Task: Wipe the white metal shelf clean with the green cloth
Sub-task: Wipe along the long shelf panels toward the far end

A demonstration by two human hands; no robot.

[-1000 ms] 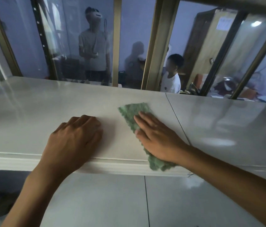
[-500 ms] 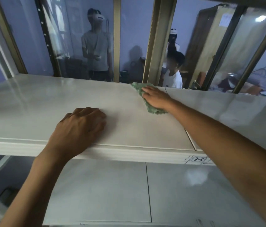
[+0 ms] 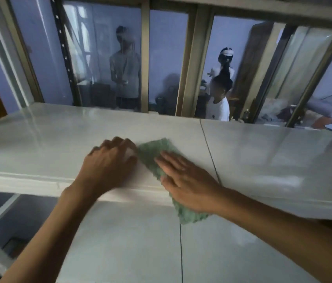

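Green cloth (image 3: 153, 154) half hidden under flat right hand (image 3: 187, 180), left hand (image 3: 108, 164) blurred, spread on shelf (image 3: 38, 144)

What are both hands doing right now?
Left hand: open, fingers curled, resting on the white metal shelf, holding nothing.
Right hand: open and flat, pressing the green cloth onto the shelf.

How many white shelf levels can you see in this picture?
2: the upper shelf, where both hands and the green cloth rest, and a lower shelf beneath it. Others may lie outside the frame.
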